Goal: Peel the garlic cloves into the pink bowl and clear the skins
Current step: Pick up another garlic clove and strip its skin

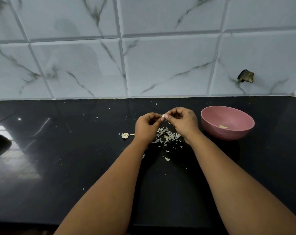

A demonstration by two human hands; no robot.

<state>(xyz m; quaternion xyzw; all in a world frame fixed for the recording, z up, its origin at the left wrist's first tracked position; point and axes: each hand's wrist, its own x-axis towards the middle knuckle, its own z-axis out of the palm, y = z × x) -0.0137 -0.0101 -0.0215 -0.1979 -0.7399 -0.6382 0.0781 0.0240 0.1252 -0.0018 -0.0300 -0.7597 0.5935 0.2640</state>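
Both hands, left hand (146,125) and right hand (182,121), are pinching one garlic clove (163,115) above the skins (166,135), probably so peelings are dropping together; pink bowl (227,122) is waiting alongside.

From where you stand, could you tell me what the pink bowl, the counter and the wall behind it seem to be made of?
The pink bowl looks like matte plastic or a similar composite: even colour, dull sheen, no glaze highlights. The counter seems polished black stone, perhaps granite, since it mirrors the light sharply. The wall looks like glossy ceramic tile printed with marble veins, with bevelled joints between tiles.
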